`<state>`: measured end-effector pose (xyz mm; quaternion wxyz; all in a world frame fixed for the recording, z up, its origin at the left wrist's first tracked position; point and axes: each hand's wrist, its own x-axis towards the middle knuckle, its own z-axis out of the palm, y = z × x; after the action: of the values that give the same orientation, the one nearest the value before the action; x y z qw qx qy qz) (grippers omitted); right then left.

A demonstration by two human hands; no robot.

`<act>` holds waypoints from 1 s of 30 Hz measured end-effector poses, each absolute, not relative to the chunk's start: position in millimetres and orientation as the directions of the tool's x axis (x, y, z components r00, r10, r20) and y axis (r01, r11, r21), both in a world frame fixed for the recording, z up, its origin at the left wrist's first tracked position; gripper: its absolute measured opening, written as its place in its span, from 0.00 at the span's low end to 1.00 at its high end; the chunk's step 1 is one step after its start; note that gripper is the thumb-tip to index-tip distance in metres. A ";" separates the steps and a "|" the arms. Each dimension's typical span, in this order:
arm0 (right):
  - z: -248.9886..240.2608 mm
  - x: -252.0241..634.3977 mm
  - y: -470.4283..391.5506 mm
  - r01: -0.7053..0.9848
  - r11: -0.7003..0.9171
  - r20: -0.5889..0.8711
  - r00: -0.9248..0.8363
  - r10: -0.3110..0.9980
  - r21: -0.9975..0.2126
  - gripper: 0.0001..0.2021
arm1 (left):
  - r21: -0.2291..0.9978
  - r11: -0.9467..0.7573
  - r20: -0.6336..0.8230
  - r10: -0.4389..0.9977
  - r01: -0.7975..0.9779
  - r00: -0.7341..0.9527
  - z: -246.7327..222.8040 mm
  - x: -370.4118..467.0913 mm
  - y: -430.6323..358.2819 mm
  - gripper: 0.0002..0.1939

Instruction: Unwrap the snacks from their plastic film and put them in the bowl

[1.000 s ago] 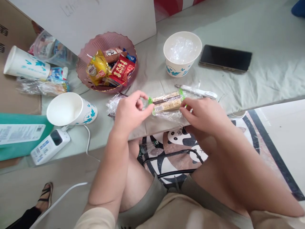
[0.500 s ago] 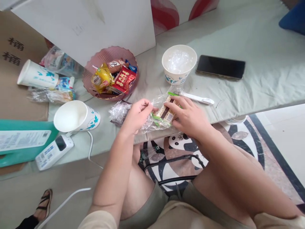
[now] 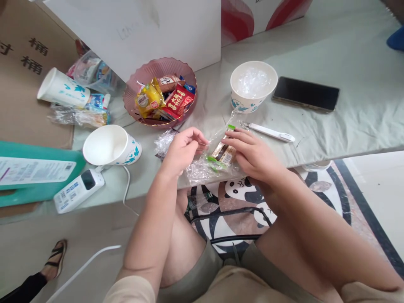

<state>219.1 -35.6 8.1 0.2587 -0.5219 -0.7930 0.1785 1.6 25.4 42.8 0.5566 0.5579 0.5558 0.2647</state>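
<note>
My left hand [image 3: 186, 149] is closed in a pinch at the edge of some clear plastic wrap [image 3: 202, 170], which spreads crumpled toward the table's front edge. My right hand [image 3: 257, 153] rests with its fingers over a wrapped snack bar [image 3: 223, 150], holding it against the table. The bar's pack has green ends, a brown stripe and a barcode. Partly behind my left hand lies a dark packet in crinkled clear film [image 3: 164, 143]. A white pen-shaped cutter [image 3: 271, 133] lies just beyond my right fingers.
A paper bowl [image 3: 254, 86] holds crumpled clear film; a phone [image 3: 305, 94] lies beside it. The pink bowl [image 3: 129, 99] contains wrapped snacks. At left are a paper cup [image 3: 132, 149], a tipped cup [image 3: 63, 90], a white power strip [image 3: 78, 191] and a green jug [image 3: 34, 151]. Boxes [image 3: 176, 33] stand behind.
The view has shifted a little, so the table items sit farther right. My left fingertips have drawn slightly away from the snack bar; my right hand stays on it.
</note>
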 end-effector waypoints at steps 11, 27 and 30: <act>1.6 220.1 -43.5 0.784 0.376 0.137 -0.357 0.924 -0.493 0.35 | 0.627 -0.074 -0.312 0.888 0.776 0.337 44.8 -3.4 14.9 0.37; 2.8 222.5 -40.8 0.765 0.373 0.142 -0.354 0.924 -0.525 0.40 | 0.743 -0.042 -0.458 0.696 0.668 0.553 51.6 -9.5 16.3 0.08; 2.5 222.7 -38.8 0.724 0.375 0.201 -0.319 0.926 -0.579 0.38 | 0.872 0.095 -0.381 0.748 0.480 0.543 52.2 -4.4 14.6 0.05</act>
<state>222.7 -38.8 2.5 0.2579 -0.5234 -0.7881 0.1961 -4.4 14.6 52.2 0.5768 0.6625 0.4636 0.1160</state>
